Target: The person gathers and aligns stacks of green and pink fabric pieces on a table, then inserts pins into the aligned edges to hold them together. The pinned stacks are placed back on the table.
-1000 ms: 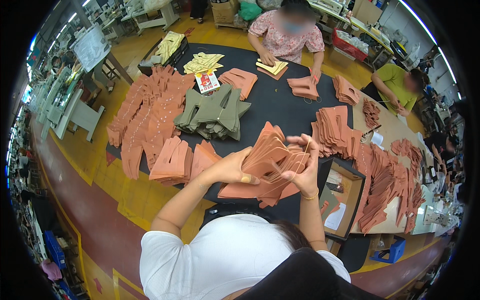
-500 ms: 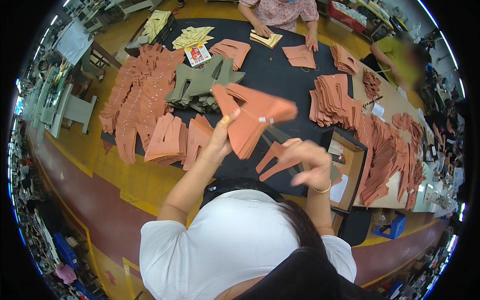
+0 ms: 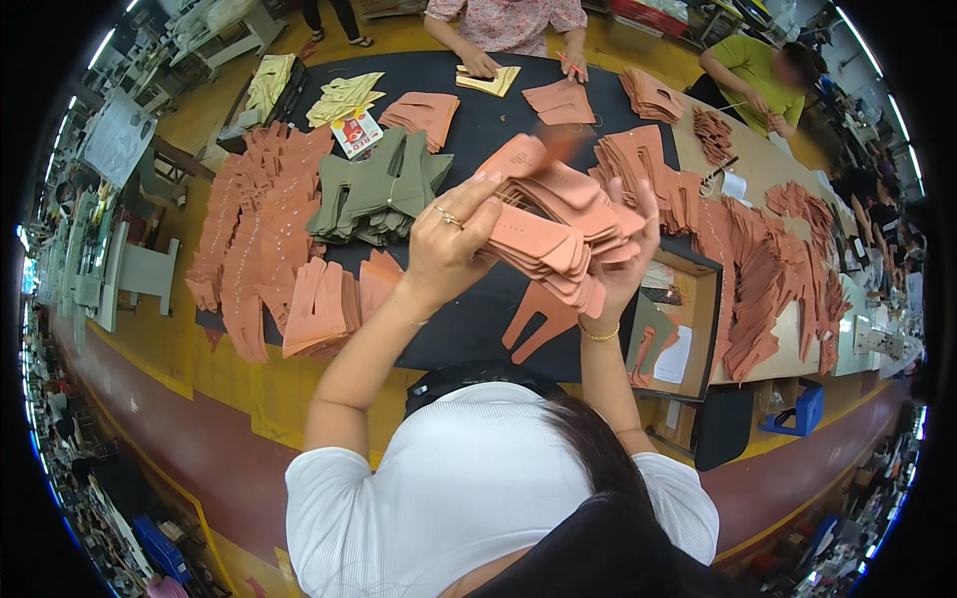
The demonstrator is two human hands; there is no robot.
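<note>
My left hand (image 3: 454,239), with a ring on a finger, is closed around one side of a thick stack of orange cut pieces (image 3: 543,244). The stack is lifted above the dark table (image 3: 469,324), and its layers are fanned at the near ends. At the stack's other side is my right hand (image 3: 626,264), its palm and raised fingers against the pieces and its thumb mostly hidden. One orange piece with a forked shape (image 3: 543,317) lies on the table beneath. Left of the stack sits a pile of olive green cut pieces (image 3: 384,189).
Orange piles (image 3: 264,229) cover the table's left side; more orange pieces (image 3: 763,289) lie on the right. An open box (image 3: 703,339) holds green and orange pieces and paper. Across the table, a person in a floral top (image 3: 508,25) handles pieces; another wears green (image 3: 748,75).
The stack has been turned and its ends fanned out. My right hand, blurred and apart from the stack before, now rests against it. The view has shifted slightly.
</note>
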